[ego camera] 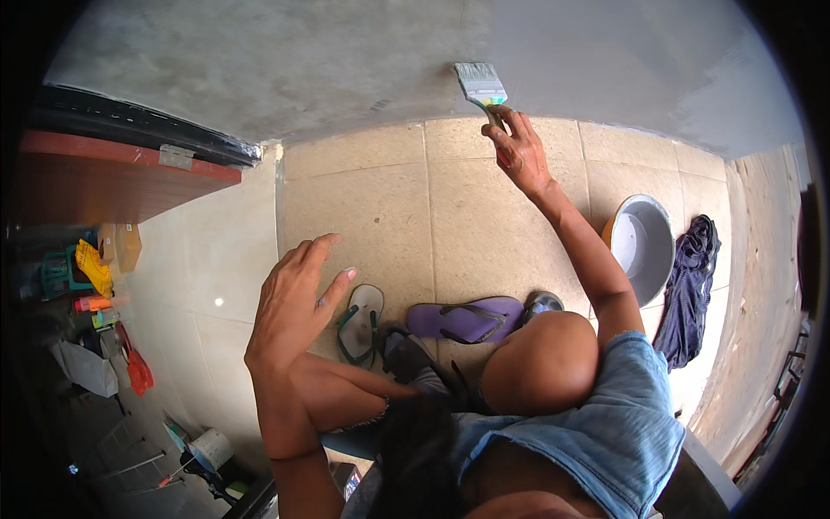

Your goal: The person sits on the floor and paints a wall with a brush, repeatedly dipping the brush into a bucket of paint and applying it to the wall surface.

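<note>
A flat paintbrush (481, 83) with grey paint on its bristles is pinched by its handle in my right hand (524, 154). Its bristles lie against the lower part of the wall (415, 58), or very near it. To the right the wall is an even grey; to the left it looks blotchy. My left hand (292, 295) is empty, held up over the floor with thumb and fingers apart. Right of my right forearm stands a round basin (653, 259) with grey paint inside.
A purple flip-flop (425, 321) and a grey one with green straps (368, 300) lie by my feet. Dark cloth (690, 292) lies beside the basin. A reddish door (123, 181) juts in at left. Farther left are cardboard boxes (128, 246), a red bag (137, 370) and a white bucket (213, 449).
</note>
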Motion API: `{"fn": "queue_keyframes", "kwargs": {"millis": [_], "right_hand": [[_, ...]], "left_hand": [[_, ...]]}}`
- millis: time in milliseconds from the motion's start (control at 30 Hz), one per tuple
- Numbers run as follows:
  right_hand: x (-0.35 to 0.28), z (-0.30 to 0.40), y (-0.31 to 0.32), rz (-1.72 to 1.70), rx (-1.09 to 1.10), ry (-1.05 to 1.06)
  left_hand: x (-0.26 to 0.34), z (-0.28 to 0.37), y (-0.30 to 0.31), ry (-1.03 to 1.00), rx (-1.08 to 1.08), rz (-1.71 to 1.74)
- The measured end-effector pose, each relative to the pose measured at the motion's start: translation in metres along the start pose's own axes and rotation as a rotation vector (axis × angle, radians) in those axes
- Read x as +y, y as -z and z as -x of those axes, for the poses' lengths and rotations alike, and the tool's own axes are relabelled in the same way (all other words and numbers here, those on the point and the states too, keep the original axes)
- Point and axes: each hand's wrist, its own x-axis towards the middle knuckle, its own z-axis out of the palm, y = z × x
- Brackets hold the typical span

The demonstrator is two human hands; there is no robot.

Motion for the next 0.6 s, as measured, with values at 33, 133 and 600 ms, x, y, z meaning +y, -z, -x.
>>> {"fn": "queue_keyframes", "kwargs": {"millis": [33,133,600], "right_hand": [[-0.002,0.005,-0.003,0.000,-0.042,-0.009],[0.022,0.019,-0.053,-0.040,-0.258,-0.047],[0.065,0.068,-0.024,0.009,-0.315,-0.027]], "left_hand": [[0.000,-0.001,0.000,-0.005,-0.002,0.003],[0.009,-0.002,0.005,0.009,-0.006,-0.014],[0.007,-0.007,0.000,0.007,-0.005,-0.019]]}}
